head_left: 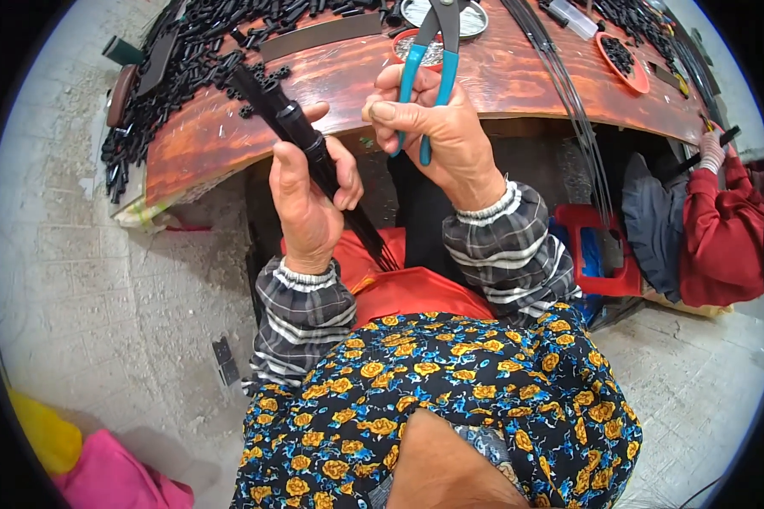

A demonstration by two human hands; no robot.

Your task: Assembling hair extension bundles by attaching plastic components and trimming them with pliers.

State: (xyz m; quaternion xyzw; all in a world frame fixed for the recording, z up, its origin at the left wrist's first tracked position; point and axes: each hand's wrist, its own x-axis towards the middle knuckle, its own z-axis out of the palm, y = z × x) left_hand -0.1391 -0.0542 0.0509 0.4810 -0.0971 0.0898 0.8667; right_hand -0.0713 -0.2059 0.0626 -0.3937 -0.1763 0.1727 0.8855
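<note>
My left hand (304, 204) is wrapped round a black, ribbed rod (301, 131) that looks like a folded umbrella frame. The rod slants from the table edge down toward my lap, and thin dark wires fan out at its lower end. In my right hand (450, 136) is a pair of pliers (413, 76) with teal handles, its jaws pointing away over the table. My right thumb and forefinger are pinched together beside one handle; whether something small is between them I cannot make out. Red cloth (424, 293) covers my lap.
Many small black tubular parts (170, 110) lie heaped on the reddish wooden table (204, 161). Small pieces fill a red dish (420, 51) beside a round tin (475, 21). Long thin rods (560, 76) overhang the edge. At right, a person in red (726, 237) works near a red stool (581, 250).
</note>
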